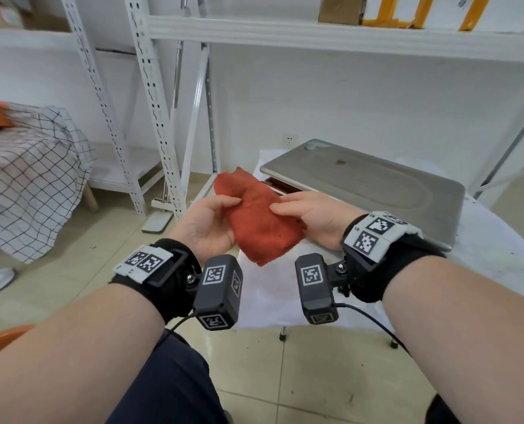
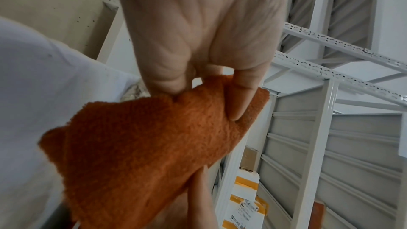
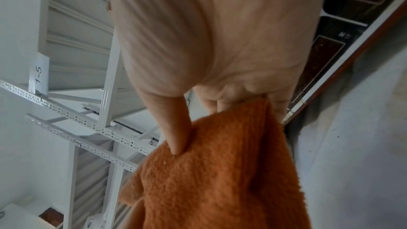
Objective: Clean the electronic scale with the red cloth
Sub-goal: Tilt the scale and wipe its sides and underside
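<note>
Both hands — left hand (image 1: 207, 223) and right hand (image 1: 311, 217) — pinch the folded red cloth (image 1: 259, 217) between them, raised before the electronic scale (image 1: 377, 185).

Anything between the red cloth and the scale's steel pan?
Nothing visible. Both hands, left hand and right hand, hold the red cloth in the air, before the scale; its pan lies bare.

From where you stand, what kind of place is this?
Probably a storeroom or small warehouse: white slotted metal shelving lines the wall, taped cardboard parcels sit on a shelf, and an electronic scale stands on a cloth-covered table.
</note>
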Tool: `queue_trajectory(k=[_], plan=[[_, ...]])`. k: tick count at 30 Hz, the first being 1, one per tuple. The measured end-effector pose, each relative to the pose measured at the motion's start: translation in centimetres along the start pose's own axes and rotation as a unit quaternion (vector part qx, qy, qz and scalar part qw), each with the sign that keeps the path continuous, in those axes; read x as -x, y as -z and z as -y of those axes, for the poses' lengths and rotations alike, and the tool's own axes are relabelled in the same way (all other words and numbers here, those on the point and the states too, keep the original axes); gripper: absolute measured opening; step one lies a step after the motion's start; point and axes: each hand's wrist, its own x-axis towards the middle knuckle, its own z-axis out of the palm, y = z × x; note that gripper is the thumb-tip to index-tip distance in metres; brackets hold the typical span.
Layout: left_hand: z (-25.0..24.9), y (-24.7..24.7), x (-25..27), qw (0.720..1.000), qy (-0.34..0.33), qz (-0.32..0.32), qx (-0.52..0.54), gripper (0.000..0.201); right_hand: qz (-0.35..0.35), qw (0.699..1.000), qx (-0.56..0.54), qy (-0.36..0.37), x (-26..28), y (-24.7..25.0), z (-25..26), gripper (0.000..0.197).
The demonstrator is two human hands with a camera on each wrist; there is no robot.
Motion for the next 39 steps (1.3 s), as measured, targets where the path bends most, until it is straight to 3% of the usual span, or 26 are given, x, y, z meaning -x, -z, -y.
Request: queue_trajectory(k=[5,9,12,14,15,18,21,25,28,30,33,36,39], plan=[[-0.5,1.2,0.2,0.998,0.030,0.055,-0.009,0.073,0.043,0.998,0.049,0.027,-0.5,-0.1,0.0,0.015],[-1.5,2.1,0.2,0.996,0.081,0.038,-0.009,0.078,0.091,0.988,0.121,0.040,-0.5,-0.2,0.9,0.019],[-2.3,2.8,-0.2,0.989,0.112,0.017,-0.091,0.087,0.080,0.957,0.270,0.067,-1.1,-0.5,1.6,0.014],[-2.3,2.7,-0.1,0.979,0.136,0.027,-0.149,0.081,0.076,0.932,0.345,0.084,-1.8,-0.9,1.8,0.002],[-2.2,2.6,0.0,0.974,0.148,0.027,-0.172,0.074,0.071,0.926,0.359,0.096,-2.1,-1.2,1.9,0.006],[-1.7,2.1,-0.2,0.969,0.120,-0.022,-0.217,0.039,0.002,0.928,0.340,0.149,-3.2,-2.1,1.9,0.018],[-1.4,1.8,-0.7,0.963,0.102,-0.071,-0.238,0.016,-0.113,0.897,0.382,0.191,-4.4,-2.2,1.8,0.023],[-2.5,2.5,-2.1,0.968,0.066,-0.138,-0.198,0.014,-0.229,0.855,0.423,0.191,-5.5,-0.2,2.5,0.026],[-3.6,2.9,-3.8,0.975,-0.014,-0.176,-0.134,0.015,-0.295,0.812,0.482,0.145,-5.9,2.4,2.7,0.030],[-3.9,2.8,-5.5,0.955,-0.074,-0.209,-0.199,0.021,-0.292,0.789,0.535,0.075,-6.0,3.5,2.6,0.037],[-3.5,1.9,-7.4,0.883,-0.124,-0.227,-0.392,0.018,-0.262,0.775,0.575,0.005,-6.0,4.2,1.9,0.045],[-2.5,1.3,-9.3,0.817,-0.072,-0.215,-0.531,0.017,-0.248,0.769,0.589,0.027,-6.0,4.8,0.9,0.044],[-1.6,1.0,-10.7,0.796,-0.025,-0.217,-0.565,0.031,-0.244,0.769,0.588,0.055,-6.0,5.4,0.4,0.042]])
